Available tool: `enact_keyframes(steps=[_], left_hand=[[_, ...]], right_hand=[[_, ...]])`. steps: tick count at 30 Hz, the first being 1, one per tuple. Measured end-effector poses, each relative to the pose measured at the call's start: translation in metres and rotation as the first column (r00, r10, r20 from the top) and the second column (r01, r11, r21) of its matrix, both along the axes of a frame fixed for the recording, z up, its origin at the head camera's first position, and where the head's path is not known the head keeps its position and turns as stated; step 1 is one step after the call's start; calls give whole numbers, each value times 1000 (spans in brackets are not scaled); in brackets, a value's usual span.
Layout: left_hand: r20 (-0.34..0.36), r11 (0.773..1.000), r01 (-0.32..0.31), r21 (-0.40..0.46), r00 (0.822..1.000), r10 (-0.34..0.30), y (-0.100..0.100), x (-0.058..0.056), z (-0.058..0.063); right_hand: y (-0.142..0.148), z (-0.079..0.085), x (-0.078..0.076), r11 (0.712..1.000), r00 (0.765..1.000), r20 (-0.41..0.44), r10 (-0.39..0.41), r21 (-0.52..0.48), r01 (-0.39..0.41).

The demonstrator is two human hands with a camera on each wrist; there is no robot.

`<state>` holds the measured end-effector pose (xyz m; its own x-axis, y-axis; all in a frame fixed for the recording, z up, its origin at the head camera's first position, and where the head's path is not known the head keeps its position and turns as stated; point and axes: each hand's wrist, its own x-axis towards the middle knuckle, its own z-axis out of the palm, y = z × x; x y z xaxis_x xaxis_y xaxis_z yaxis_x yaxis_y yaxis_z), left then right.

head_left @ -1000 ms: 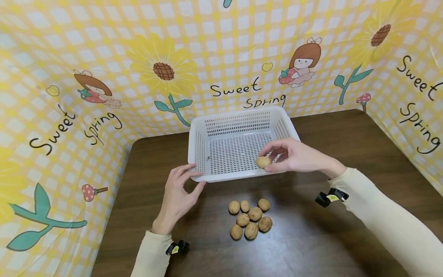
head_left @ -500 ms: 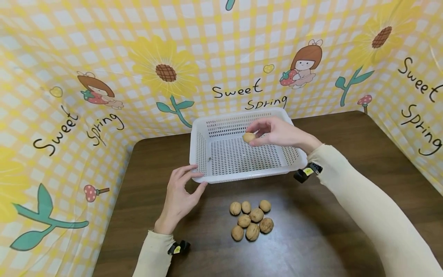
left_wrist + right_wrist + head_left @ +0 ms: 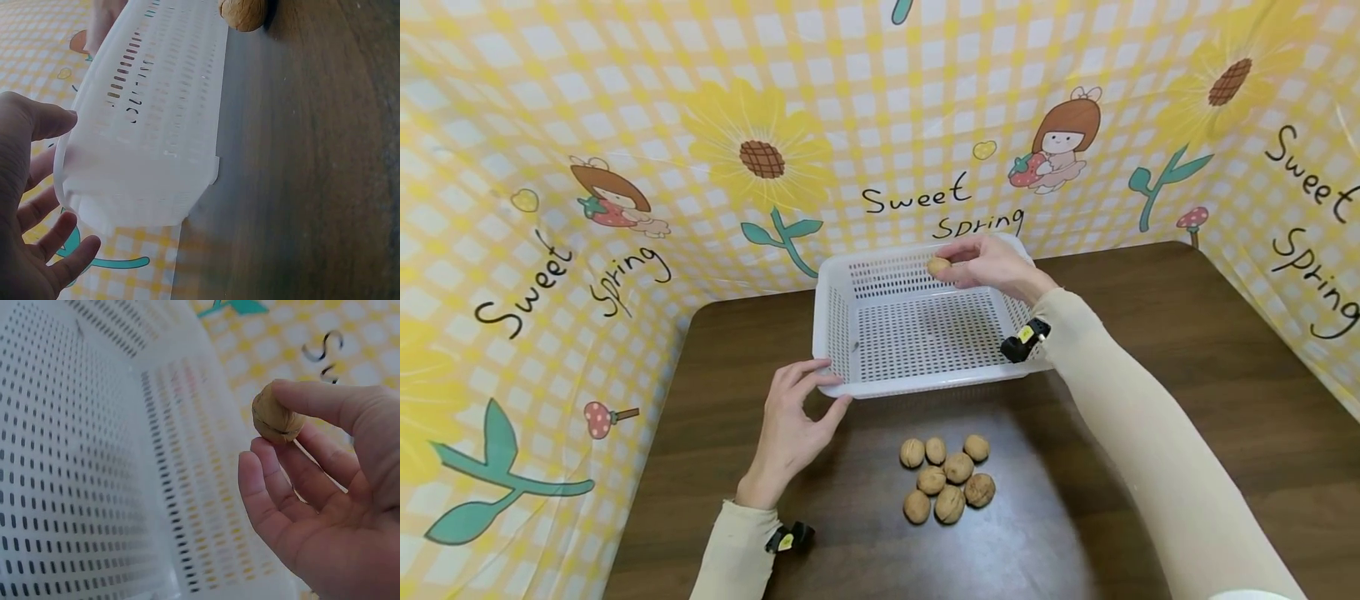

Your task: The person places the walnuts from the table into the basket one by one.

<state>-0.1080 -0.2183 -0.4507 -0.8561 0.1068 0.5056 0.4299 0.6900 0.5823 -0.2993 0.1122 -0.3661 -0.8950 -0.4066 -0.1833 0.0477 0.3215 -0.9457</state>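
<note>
A walnut (image 3: 275, 415) is pinched between the thumb and fingers of my right hand (image 3: 988, 265). In the head view this hand is over the far side of the white perforated plastic basket (image 3: 917, 387), near the back rim. My left hand (image 3: 792, 429) holds the basket's near left corner, its thumb on the front and its fingers at the left side. The left wrist view shows the thumb and fingers on either side of the rim (image 3: 59, 169). Several loose walnuts (image 3: 950, 504) lie grouped on the table in front of the basket.
Beneath everything is a dark brown wooden table (image 3: 1112, 333). A yellow checked cloth (image 3: 895, 100) with printed flowers and lettering stands behind the table and along both sides. The basket's back is close to it.
My right hand has carried the walnut from above the basket's near right part to its back rim. The left hand stays on the corner. The loose walnuts keep their arrangement.
</note>
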Motion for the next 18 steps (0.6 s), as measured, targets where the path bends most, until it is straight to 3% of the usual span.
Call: enact_keyframes(steps=[8, 14, 18], left_hand=[[30, 1000, 5, 12, 1000, -5, -1, 3, -1], [32, 1000, 5, 13, 999, -6, -2, 4, 0], [24, 1000, 8, 11, 1000, -8, -2, 4, 1]], right_hand=[[-18, -28, -11, 999, 998, 54, -37, 5, 37], [-25, -44, -18, 995, 992, 101, -72, 73, 65], [-26, -52, -20, 984, 997, 53, -51, 173, 41]])
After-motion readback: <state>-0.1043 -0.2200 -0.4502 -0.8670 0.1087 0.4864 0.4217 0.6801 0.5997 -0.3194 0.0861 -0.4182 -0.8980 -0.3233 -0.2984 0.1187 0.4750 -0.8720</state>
